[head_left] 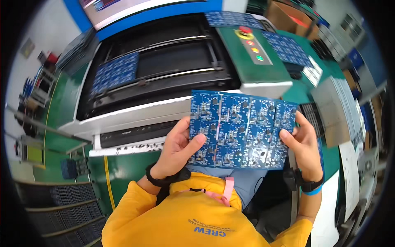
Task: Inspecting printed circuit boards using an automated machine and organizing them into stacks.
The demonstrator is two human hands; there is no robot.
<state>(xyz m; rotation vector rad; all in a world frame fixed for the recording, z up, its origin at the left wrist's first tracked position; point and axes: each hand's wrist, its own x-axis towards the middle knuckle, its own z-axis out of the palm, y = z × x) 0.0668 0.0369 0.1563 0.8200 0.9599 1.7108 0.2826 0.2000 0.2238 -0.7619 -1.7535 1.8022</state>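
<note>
Between my two hands I hold a blue circuit board panel (233,131), made up of several repeated sections crowded with small components. My left hand (180,146) grips its left edge, thumb on the face and fingers behind. On the opposite edge my right hand (303,142) is closed the same way, its thumb lying on the face. The panel is raised in front of my body, component side toward me. Another blue circuit board panel (116,72) lies on the rails at the left of the machine bed (173,61).
Right of the bed, a green machine top carries a red stop button (245,30) and lit buttons (255,50). More blue panels (286,48) lie on the green table beyond. A cardboard box (290,18) stands at the back; slotted racks (61,206) stand lower left.
</note>
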